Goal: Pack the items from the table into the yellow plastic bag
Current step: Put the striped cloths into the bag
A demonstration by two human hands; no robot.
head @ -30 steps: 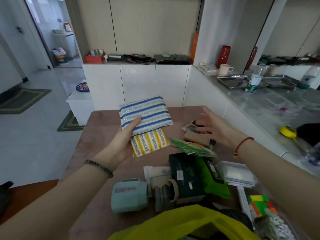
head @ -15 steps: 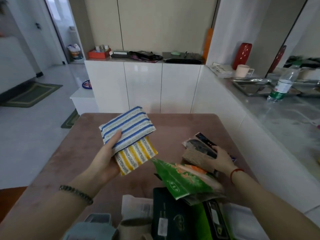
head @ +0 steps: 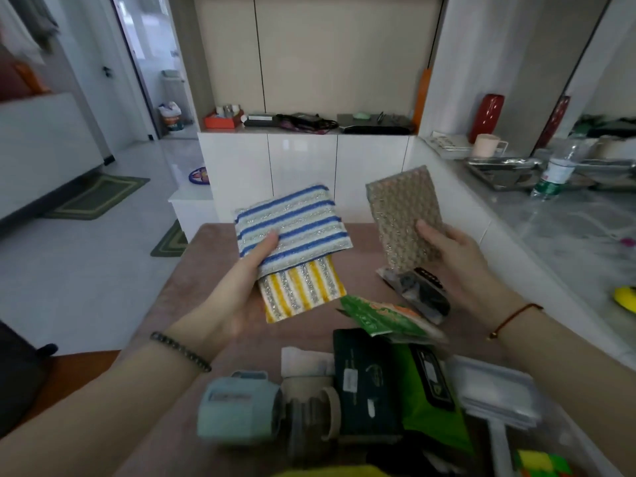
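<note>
While both hands are raised above the table [head: 192,270], each holds cloth. The left hand [head: 237,297] grips two stacked scrub pads, thumb pressed on top: a blue-striped pad [head: 296,225] uppermost, a yellow-striped pad [head: 303,290] beneath it, its lower half showing below the blue one. Both pads are clear of the table surface, held over its middle. A dark bead bracelet [head: 180,351] sits on the left wrist.

The right hand [head: 457,259] holds a brown textured pad [head: 402,215] upright, thumb across its near face, fingers behind it. This pad stands just beside the blue-striped pad, a gap between them, not touching. A red cord [head: 516,315] circles the right wrist.

On the table, toward the right edge and below the brown pad, lies a clear packet with dark contents [head: 420,294]. Just nearer the camera, a green printed pouch [head: 382,318] overlaps the far end of a dark green pack [head: 364,383]. A bright green pack [head: 430,404] lies against its right side. Along the near edge: a pale blue box-shaped item [head: 237,407], blurred; a beige cup with handle [head: 316,404]; white paper [head: 306,361] behind the cup. A white flat tool with a handle [head: 495,401] lies near the right edge, a colour cube [head: 543,464] at the near right corner.

The yellow plastic bag [head: 330,471] shows only as a strip at the bottom of the view, at the near edge; whether its mouth is open cannot be told.
</note>
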